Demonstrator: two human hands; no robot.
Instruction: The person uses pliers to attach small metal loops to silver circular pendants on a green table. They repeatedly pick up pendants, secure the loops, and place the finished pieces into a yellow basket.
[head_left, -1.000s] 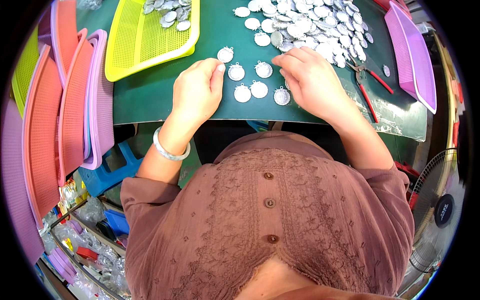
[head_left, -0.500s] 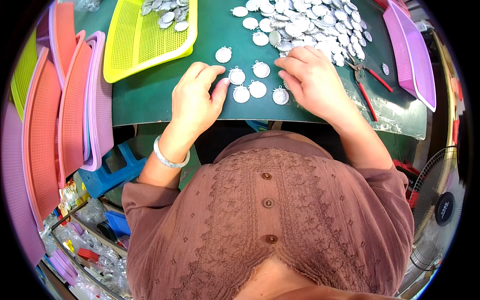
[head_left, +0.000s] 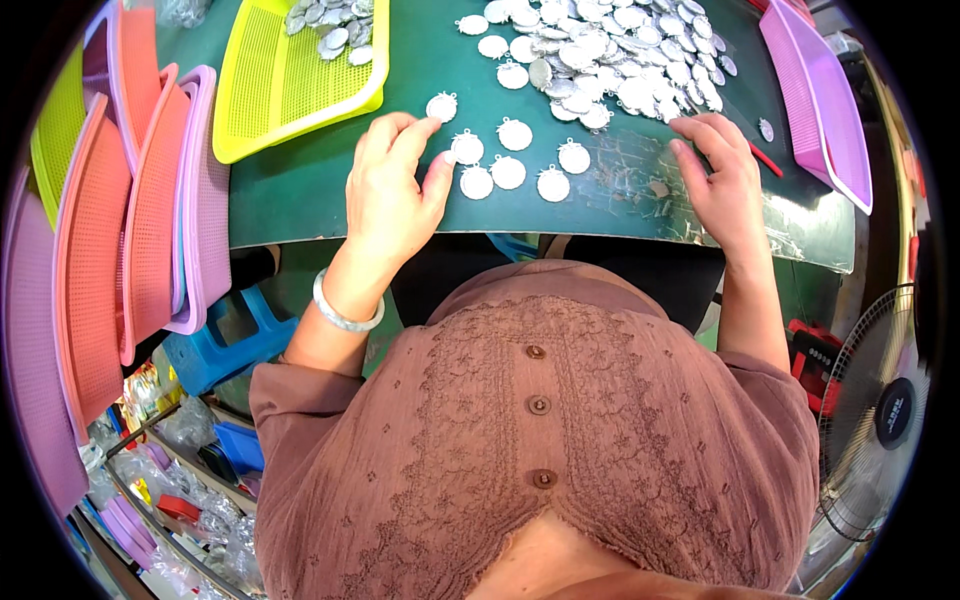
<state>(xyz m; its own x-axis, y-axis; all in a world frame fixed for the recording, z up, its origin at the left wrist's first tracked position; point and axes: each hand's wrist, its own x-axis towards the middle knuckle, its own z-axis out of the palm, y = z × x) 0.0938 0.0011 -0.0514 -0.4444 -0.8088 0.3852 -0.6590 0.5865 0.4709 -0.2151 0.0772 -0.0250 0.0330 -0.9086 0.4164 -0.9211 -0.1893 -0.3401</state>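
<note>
Several round silver pendants (head_left: 508, 172), each with a small loop on its edge, lie spread out on the green tabletop (head_left: 620, 215). My left hand (head_left: 395, 190), a pale bangle on its wrist, rests beside them with thumb and forefinger apart. Its forefinger tip is at the lower edge of one pendant (head_left: 441, 107), and its thumb comes close to another pendant (head_left: 467, 148). To the right, my right hand (head_left: 722, 185) is over the pliers, its thumb and fingers apart. Only a red handle of the pliers (head_left: 766, 160) shows past the hand; the rest is hidden.
A heap of silver pendants (head_left: 640, 50) covers the back of the table. A yellow basket (head_left: 300, 140) with more pendants stands at the left, a purple basket (head_left: 815, 120) at the right. Stacked baskets (head_left: 155, 230) rise left of the table; a fan (head_left: 870, 420) stands low right.
My right hand has moved right, from the spread pendants to the pliers. One more pendant now lies uncovered at the right of the group. The left hand has hardly moved.
</note>
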